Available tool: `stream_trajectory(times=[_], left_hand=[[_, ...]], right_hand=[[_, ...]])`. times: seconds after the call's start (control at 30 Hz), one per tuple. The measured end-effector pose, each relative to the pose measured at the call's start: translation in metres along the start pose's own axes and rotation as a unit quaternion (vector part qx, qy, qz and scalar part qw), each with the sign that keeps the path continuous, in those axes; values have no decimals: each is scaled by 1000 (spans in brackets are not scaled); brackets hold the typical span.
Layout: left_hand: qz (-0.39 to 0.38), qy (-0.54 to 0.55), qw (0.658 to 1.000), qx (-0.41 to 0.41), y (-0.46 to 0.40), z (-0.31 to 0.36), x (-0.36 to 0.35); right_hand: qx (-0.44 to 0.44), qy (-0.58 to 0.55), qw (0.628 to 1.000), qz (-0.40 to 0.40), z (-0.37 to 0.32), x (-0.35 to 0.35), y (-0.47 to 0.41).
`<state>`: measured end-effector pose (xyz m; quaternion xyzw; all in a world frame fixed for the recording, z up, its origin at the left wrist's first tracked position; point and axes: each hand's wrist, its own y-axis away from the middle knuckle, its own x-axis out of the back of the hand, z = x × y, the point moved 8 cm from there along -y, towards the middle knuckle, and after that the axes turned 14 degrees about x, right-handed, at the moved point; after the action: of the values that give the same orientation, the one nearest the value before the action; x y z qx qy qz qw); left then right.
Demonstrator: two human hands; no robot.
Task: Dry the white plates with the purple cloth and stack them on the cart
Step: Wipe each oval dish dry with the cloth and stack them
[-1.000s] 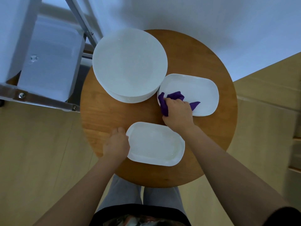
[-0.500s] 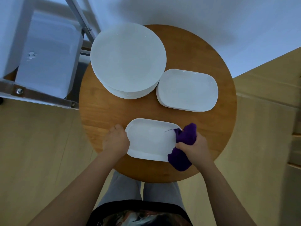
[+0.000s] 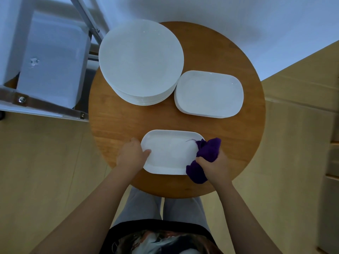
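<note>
A white rectangular plate (image 3: 169, 153) lies at the near side of the round wooden table (image 3: 220, 52). My left hand (image 3: 131, 155) grips its left edge, thumb on the rim. My right hand (image 3: 213, 166) holds the bunched purple cloth (image 3: 207, 149) at the plate's right edge. A tall stack of round white plates (image 3: 141, 59) sits at the table's far left. A short stack of rectangular white plates (image 3: 209, 94) sits at the far right. The metal cart (image 3: 44, 107) stands left of the table.
The cart carries a white rectangular tray-like thing (image 3: 51, 57) between its metal bars. A white wall runs behind the table. Wooden floor surrounds it, and wooden steps or drawers (image 3: 332, 162) show at the right edge. My legs are under the table's near edge.
My right hand carried the purple cloth from the far rectangular stack to the near plate's right edge. My left hand stayed on the plate's left edge, its thumb now over the rim.
</note>
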<state>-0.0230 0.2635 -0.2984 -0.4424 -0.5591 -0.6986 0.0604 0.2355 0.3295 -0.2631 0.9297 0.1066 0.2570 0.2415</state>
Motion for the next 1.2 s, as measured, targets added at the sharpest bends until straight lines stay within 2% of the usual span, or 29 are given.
stream_trajectory(times=[0.1,0.23,0.37,0.5,0.57,0.63,0.7,0.77,0.83,0.9,0.97,1.0,1.13,1.2], left_hand=[[-8,7,1000,17,0,2,2],[-26,54,998,-4,1,4,1],[-54,193,979,-43,8,5,5],[-94,386,918,-1,24,7,5],[-170,454,873,50,31,8,-7],[-227,493,835,91,30,6,-18],[-249,505,819,115,32,2,-23],[-246,516,810,132,32,-2,-25],[-272,540,786,127,37,1,-26],[-319,562,757,94,44,9,-23],[-330,588,734,72,53,12,-16],[-330,604,722,62,57,12,-12],[-326,649,687,34,82,12,4],[-295,661,689,30,90,11,19]], right_hand=[[-40,-96,994,42,10,4,2],[-43,-122,991,40,13,5,0],[-36,-116,992,28,14,7,-4],[-21,-100,995,16,8,4,-3],[-10,-73,997,14,0,1,2],[-4,-65,997,49,-8,-2,8],[13,-49,994,98,-18,-4,16],[67,-16,993,96,-38,-14,26],[165,37,985,42,-64,-32,38],[278,109,952,-69,-91,-58,49],[346,197,895,-200,-108,-87,59],[381,240,865,-223,-116,-94,62],[513,341,773,-151,-150,-98,73],[556,347,746,-122,-166,-93,78]])
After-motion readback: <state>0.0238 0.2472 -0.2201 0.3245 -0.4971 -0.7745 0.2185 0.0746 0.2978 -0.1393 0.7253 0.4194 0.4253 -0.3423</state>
